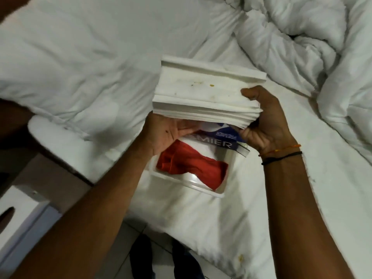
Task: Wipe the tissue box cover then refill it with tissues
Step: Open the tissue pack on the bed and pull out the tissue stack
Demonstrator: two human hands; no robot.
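Note:
A thick stack of white tissues (205, 93), its top sheet flecked with small yellowish stains, is held over the bed. My left hand (167, 133) supports it from below, palm up. My right hand (265, 121) grips its right end, thumb on top. Just under the stack hangs the blue and clear plastic tissue wrapper (223, 138) printed "PREMIER"; whether a hand also holds it is unclear. A red cloth (193, 168) lies in a shallow white tray (181, 179) on the sheet. The white tissue box cover (20, 216), with a dark oval slot, stands at the lower left off the bed.
A crumpled white duvet (302, 41) fills the upper right. A white pillow (70, 57) lies at the upper left. The bed's corner ends near the bottom, with tiled floor and a dark garment (145, 256) below.

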